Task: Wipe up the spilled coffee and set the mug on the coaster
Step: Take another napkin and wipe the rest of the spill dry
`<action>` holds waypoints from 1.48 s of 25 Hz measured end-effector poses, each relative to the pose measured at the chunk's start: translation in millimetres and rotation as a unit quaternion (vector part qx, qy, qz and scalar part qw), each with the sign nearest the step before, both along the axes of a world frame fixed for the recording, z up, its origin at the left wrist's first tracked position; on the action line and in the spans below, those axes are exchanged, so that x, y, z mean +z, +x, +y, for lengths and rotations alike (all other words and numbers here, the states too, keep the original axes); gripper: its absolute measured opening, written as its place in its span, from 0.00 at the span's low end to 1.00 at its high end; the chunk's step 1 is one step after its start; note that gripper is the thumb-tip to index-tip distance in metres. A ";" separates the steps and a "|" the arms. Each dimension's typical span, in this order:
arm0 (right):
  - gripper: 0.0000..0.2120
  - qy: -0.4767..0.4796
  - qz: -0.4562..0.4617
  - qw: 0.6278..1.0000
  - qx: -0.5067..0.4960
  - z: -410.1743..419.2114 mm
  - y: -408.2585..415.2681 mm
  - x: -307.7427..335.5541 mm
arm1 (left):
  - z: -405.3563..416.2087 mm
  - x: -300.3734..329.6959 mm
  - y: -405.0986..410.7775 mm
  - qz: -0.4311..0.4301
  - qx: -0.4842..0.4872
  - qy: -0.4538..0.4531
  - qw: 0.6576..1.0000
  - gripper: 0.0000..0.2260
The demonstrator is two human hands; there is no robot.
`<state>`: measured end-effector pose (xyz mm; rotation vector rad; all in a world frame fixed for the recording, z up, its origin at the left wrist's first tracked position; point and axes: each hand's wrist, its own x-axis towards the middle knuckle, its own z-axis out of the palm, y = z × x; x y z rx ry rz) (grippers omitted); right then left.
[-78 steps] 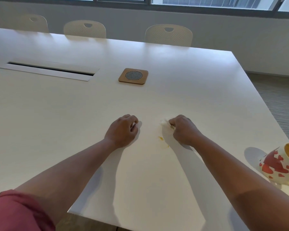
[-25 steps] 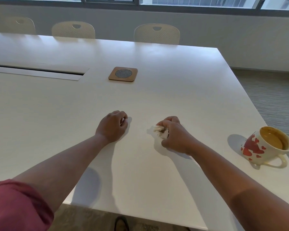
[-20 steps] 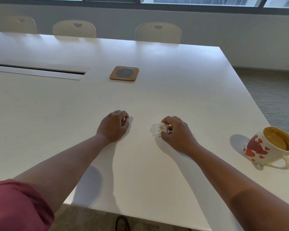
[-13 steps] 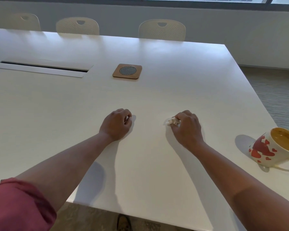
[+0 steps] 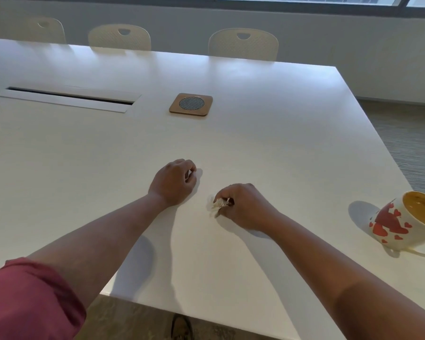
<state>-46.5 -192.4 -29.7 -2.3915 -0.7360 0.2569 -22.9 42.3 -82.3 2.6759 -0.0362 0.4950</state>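
The right hand (image 5: 245, 207) pinches one wet tissue (image 5: 217, 204) against the table (image 5: 268, 133). The left hand (image 5: 173, 184) rests curled up, holding nothing. One mug (image 5: 407, 222) sits tilted by the right edge, and a bump could knock it off. One coaster (image 5: 191, 104) waits far away. Three chairs (image 5: 243, 44) stand behind.

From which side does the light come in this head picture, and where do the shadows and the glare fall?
Head view: the light seems to come from the windows at the far right; the mug throws its shadow to its left on the table, and both forearms shade the top beneath them. Soft glare lies on the far part of the table near the chairs. The wide lens makes the mug look tilted.
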 end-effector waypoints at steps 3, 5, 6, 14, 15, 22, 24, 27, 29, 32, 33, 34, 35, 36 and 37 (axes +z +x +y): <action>0.09 -0.025 0.057 0.997 0.052 -8.2 -11.2 6.2 | 0.4 -0.7 0.3 0.004 -0.001 -0.001 1.000 0.04; 0.09 -0.026 0.098 0.992 0.072 -16.6 -13.7 10.0 | 0.0 -0.2 -0.1 0.007 0.000 -0.001 1.000 0.04; 0.10 0.000 0.113 0.992 0.061 -19.8 -14.5 11.0 | -0.2 -0.4 -0.3 0.007 0.001 -0.001 1.000 0.04; 0.03 0.067 0.109 0.989 -0.080 -6.6 -33.9 5.8 | 0.5 -1.5 -1.0 0.007 0.005 -0.007 1.000 0.03; 0.04 0.055 0.119 0.986 -0.107 -9.6 -30.1 6.3 | 0.1 -1.7 -1.0 0.008 0.005 -0.006 1.000 0.03; 0.05 -0.010 0.007 0.997 -0.070 -8.9 -26.7 8.2 | 0.2 -1.1 -1.6 0.006 0.002 -0.002 1.000 0.03; 0.05 -0.019 -0.061 0.997 -0.031 -8.9 -30.1 7.9 | -0.2 -0.4 -1.8 0.005 0.003 -0.001 1.000 0.03; 0.09 -0.081 -0.143 0.986 0.027 -12.0 -31.1 4.9 | -0.9 0.2 -2.4 0.007 0.003 -0.002 1.000 0.03; 0.10 -0.106 -0.147 0.982 0.052 -12.6 -30.8 7.0 | -1.0 0.6 -2.6 0.008 0.003 -0.002 1.000 0.04; 0.05 -0.118 -0.141 0.979 0.087 -11.2 -32.3 11.3 | -1.3 1.3 -2.4 0.010 0.002 -0.003 1.000 0.04; 0.05 -0.131 -0.142 0.976 0.098 -10.0 -32.9 13.0 | -1.4 1.5 -2.4 0.010 0.002 -0.003 1.000 0.04; 0.04 -0.148 -0.145 0.972 0.107 -8.5 -32.6 14.1 | -1.2 1.6 -2.4 0.009 0.002 -0.003 1.000 0.04; 0.05 -0.165 -0.150 0.969 0.108 -6.9 -32.5 15.4 | -1.1 1.6 -2.3 0.008 0.001 -0.003 1.000 0.04; 0.07 -0.176 -0.155 0.966 0.106 -5.4 -33.1 16.3 | -1.2 1.3 -2.2 0.006 0.000 -0.003 1.000 0.04; 0.07 -0.179 -0.158 0.965 0.105 -3.6 -34.4 17.2 | -1.4 1.2 -2.2 0.005 0.000 -0.003 1.000 0.03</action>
